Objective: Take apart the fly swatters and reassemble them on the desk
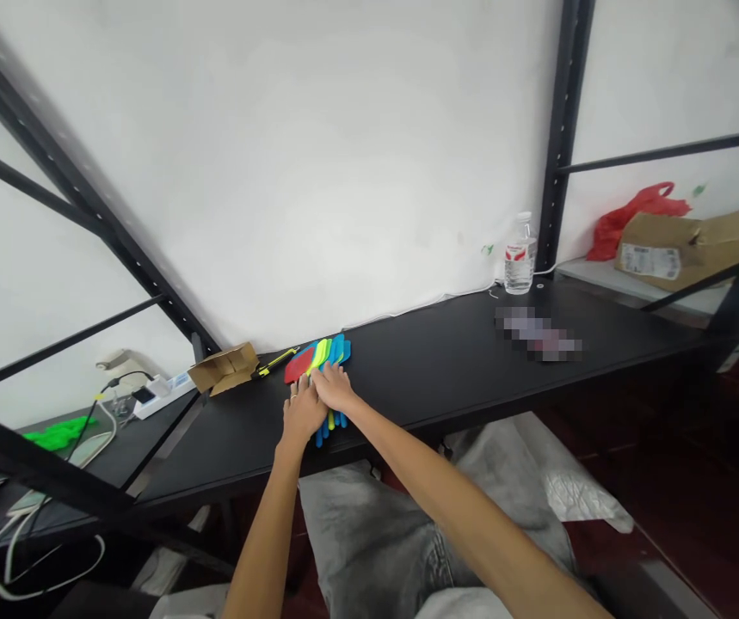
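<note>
A fanned stack of flat, paddle-like plastic pieces (pixel 323 351) in red, yellow-green and blue lies on the black table (pixel 401 378). Narrow blue and yellow ends of these pieces stick out on the near side, below my hands. My left hand (pixel 304 409) rests on the left part of the stack, fingers stretched forward and apart, with a ring on one finger. Beside it, touching or nearly touching, my right hand (pixel 334 389) lies over the middle, its fingers spread on the pieces. Both palms hide the centre of the stack.
An opened cardboard box (pixel 224 370) and a yellow-black tool (pixel 277 362) sit left of the stack. A water bottle (pixel 520 256) stands near the wall, with a blurred item (pixel 538 334) before it. Black metal posts (pixel 561 129) frame the table. A power strip (pixel 163 397) lies far left.
</note>
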Tool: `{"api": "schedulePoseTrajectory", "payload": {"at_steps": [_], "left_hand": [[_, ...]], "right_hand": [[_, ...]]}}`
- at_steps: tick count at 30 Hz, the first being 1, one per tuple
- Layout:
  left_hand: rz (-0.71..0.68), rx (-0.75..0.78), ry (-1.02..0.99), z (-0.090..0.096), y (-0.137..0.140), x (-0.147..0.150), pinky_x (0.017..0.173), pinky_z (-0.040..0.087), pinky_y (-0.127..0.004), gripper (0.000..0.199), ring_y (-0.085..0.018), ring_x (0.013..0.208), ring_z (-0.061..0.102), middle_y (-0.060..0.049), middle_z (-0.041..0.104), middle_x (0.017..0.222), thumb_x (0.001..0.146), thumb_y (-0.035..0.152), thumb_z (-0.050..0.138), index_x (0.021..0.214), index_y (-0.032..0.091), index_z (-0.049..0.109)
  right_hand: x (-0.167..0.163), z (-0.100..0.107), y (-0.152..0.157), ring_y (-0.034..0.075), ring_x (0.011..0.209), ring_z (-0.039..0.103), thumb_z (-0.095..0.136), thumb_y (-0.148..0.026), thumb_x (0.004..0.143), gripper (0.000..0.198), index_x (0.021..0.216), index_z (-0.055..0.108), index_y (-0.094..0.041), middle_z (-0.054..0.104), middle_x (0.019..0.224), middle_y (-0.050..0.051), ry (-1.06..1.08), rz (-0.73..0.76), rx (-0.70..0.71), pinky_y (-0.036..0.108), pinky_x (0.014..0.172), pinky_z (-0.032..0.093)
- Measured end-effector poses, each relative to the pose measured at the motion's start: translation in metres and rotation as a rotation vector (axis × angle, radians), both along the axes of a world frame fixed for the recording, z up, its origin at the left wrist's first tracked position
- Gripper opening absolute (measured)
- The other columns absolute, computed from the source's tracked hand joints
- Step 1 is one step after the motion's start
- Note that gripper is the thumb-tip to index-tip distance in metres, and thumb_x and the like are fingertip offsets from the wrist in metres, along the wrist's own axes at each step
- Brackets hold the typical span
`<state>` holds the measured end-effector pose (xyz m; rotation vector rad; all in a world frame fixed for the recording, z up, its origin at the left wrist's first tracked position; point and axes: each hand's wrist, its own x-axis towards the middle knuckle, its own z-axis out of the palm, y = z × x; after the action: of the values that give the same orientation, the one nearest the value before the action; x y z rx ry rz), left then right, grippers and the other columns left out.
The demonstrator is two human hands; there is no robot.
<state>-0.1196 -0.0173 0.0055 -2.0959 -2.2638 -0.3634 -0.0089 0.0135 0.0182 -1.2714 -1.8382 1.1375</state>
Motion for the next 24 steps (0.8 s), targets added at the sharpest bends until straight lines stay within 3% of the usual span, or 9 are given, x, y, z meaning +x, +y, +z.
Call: {"api": "schedulePoseTrajectory", "payload": {"at_steps": [5,9,12,17,20,24], "left_hand": [[0.023,-0.077,0.069,0.007,-0.009,-0.005,0.107,0.033,-0.064,0.065,-0.043,0.147,0.023,-0.011,0.026,0.162,0.089,0.054,0.043,0.148,0.030,0.042],[0.052,-0.092,0.048,0.010,-0.004,-0.004,0.109,0.032,-0.063,0.065,-0.042,0.148,0.022,-0.010,0.027,0.162,0.085,0.060,0.047,0.144,0.034,0.047],[0.070,-0.101,0.029,0.012,0.003,-0.005,0.111,0.029,-0.063,0.067,-0.042,0.148,0.022,-0.010,0.028,0.162,0.082,0.062,0.050,0.144,0.035,0.047],[0.091,-0.083,0.030,0.016,0.005,-0.022,0.111,0.028,-0.063,0.065,-0.038,0.147,0.026,-0.009,0.031,0.160,0.082,0.059,0.051,0.142,0.034,0.050],[0.120,-0.044,0.080,0.018,-0.002,-0.032,0.110,0.028,-0.065,0.061,-0.039,0.145,0.029,-0.011,0.035,0.158,0.083,0.053,0.050,0.140,0.031,0.052],[0.104,0.132,0.229,0.019,-0.016,-0.022,0.110,0.030,-0.058,0.053,-0.039,0.138,0.038,-0.013,0.044,0.150,0.083,0.044,0.052,0.132,0.026,0.059]], "right_hand": [[-0.001,0.004,-0.002,0.027,0.153,0.006,0.021,-0.055,0.100,0.073,0.158,0.019,-0.011,0.011,0.166,0.011,0.146,0.075,-0.072,0.045,0.122,0.010],[0.013,-0.001,0.001,0.027,0.151,0.019,0.025,-0.053,0.099,0.069,0.156,0.027,-0.015,0.021,0.164,0.008,0.122,0.122,-0.015,0.042,0.121,0.019],[0.030,-0.008,0.004,0.029,0.146,0.033,0.029,-0.049,0.100,0.064,0.151,0.037,-0.012,0.035,0.159,0.013,-0.005,0.194,0.151,0.040,0.118,0.027],[0.083,-0.021,0.009,0.033,0.145,0.034,0.031,-0.040,0.100,0.059,0.144,0.047,-0.003,0.040,0.154,0.021,-0.335,0.154,0.402,0.043,0.118,0.024],[0.124,-0.028,0.017,0.033,0.145,0.035,0.032,-0.039,0.100,0.058,0.143,0.049,-0.003,0.041,0.153,0.021,-0.458,0.078,0.467,0.043,0.118,0.025],[0.160,-0.031,0.025,0.032,0.144,0.035,0.032,-0.036,0.100,0.056,0.142,0.051,-0.003,0.042,0.153,0.020,-0.557,0.014,0.495,0.041,0.119,0.025]]}}
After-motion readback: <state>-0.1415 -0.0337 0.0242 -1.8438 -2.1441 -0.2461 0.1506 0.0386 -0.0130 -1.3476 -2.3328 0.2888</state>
